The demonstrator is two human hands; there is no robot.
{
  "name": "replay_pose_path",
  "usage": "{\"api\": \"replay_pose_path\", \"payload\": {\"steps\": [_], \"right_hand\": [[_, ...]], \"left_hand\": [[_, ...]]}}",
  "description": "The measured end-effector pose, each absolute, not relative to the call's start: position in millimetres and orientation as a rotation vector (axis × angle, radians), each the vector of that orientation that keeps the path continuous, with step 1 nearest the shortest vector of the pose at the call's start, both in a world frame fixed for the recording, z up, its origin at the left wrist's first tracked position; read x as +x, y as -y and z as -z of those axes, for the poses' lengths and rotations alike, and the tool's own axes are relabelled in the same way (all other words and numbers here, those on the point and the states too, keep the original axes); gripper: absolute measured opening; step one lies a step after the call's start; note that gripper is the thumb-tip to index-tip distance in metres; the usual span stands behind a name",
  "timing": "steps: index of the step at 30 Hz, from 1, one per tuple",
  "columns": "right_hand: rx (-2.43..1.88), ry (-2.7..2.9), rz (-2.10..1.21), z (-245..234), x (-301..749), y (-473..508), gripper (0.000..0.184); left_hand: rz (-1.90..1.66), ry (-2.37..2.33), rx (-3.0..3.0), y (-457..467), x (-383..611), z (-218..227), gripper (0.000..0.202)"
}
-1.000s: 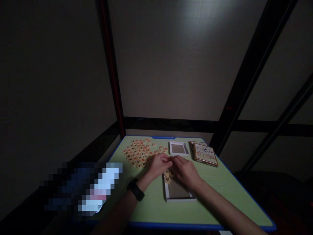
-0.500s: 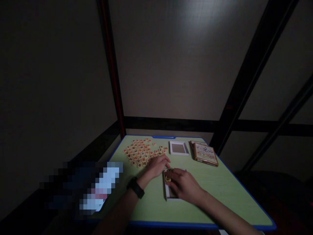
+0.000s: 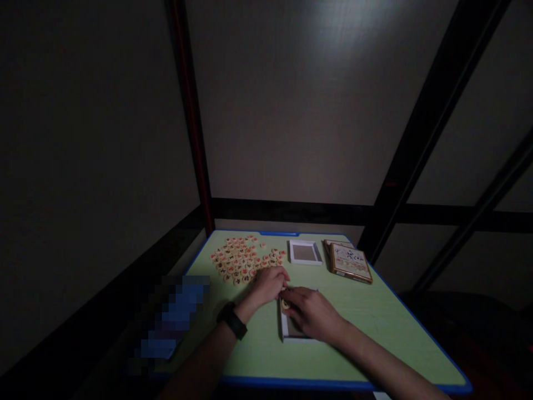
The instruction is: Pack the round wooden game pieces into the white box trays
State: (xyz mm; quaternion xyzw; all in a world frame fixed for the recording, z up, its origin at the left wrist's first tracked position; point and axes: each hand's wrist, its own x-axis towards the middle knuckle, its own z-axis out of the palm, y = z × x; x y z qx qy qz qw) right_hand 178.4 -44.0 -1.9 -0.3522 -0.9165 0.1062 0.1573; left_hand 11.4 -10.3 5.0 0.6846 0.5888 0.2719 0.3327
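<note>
Fingers of my right hand (image 3: 314,313) are closed on a round Chinese chess piece (image 3: 285,304) at the left side of an open white box (image 3: 284,328). The hand covers much of the box's inside. At the box's upper left corner is my left hand (image 3: 270,284), its fingers curled together; whatever they hold is hidden. A black band (image 3: 232,320) is on the left wrist. Beyond that hand, a spread of Chinese chess pieces (image 3: 239,258) with red and dark characters lies on the green table (image 3: 366,333).
A second white box part (image 3: 305,243) lies open at the back of the table. Right of it, printed flat boxes (image 3: 350,263) are stacked near the table's edge. A blurred-out phone-like screen (image 3: 170,319) is at the left edge. A wall stands behind.
My left hand's fingers have drawn together and come closer to the box corner. My right hand has shifted slightly, with the piece under its fingers. The screen at left has darkened.
</note>
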Motion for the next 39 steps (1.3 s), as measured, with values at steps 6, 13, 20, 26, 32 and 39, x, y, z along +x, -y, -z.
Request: {"api": "replay_pose_path", "payload": {"steps": [6, 13, 20, 26, 32, 39], "right_hand": [[-0.964, 2.505, -0.388, -5.2, 183.0, 50.4, 0.035], [-0.965, 2.326, -0.254, -10.4, 197.2, 35.2, 0.031], [-1.070, 2.331, -0.282, -25.6, 181.3, -13.1, 0.029], [-1.196, 2.366, -0.259, -33.6, 152.5, -50.0, 0.029], [-1.238, 2.487, -0.213, -38.3, 128.0, -74.7, 0.032], [-1.085, 2.692, -0.213, -39.9, 86.5, -95.0, 0.026]], "left_hand": [[-0.633, -1.795, 2.088, 17.3, 11.0, -18.1, 0.028], [-0.568, -2.115, 2.374, 52.6, -9.7, -27.3, 0.030], [-0.326, -2.454, 2.309, 82.9, -62.2, 5.3, 0.040], [-0.204, -2.483, 2.164, 84.6, -67.6, 9.5, 0.044], [-0.343, -2.489, 2.279, 75.8, -68.1, 12.2, 0.042], [-0.465, -2.228, 2.457, 49.0, -57.9, -7.8, 0.033]]}}
